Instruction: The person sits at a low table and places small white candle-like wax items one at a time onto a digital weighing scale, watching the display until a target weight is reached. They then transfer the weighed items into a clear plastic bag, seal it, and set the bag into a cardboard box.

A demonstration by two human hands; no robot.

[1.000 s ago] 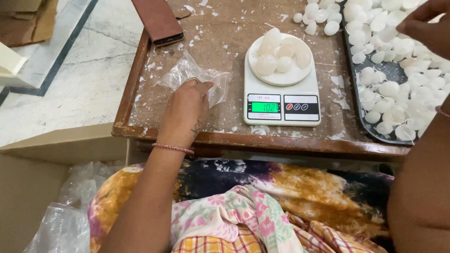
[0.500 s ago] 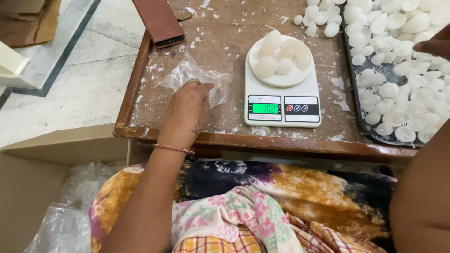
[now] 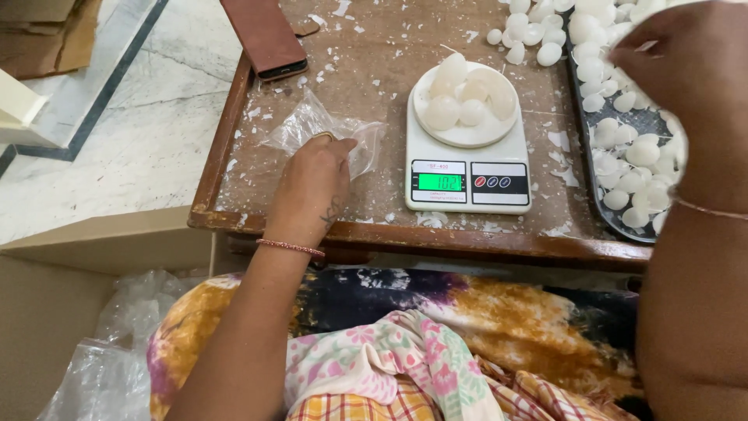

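My left hand (image 3: 312,187) rests on a clear plastic bag (image 3: 312,125) lying on the low wooden table (image 3: 374,234), fingers pinching its edge. A white kitchen scale (image 3: 467,168) with a green lit display stands to the right of it, its round pan holding several white rounded pieces (image 3: 467,97). My right hand (image 3: 693,70) is raised over a dark tray (image 3: 623,125) heaped with the same white pieces at the right. Its fingers curl downward; whether they hold a piece is hidden.
A brown phone case (image 3: 265,35) lies at the table's far left corner. White flakes litter the tabletop. An open cardboard box (image 3: 70,312) with plastic bags (image 3: 101,366) stands at my lower left. Patterned cloth covers my lap.
My right hand has come closer to the camera, above the tray and toward the scale. My left hand stays on the plastic bag.
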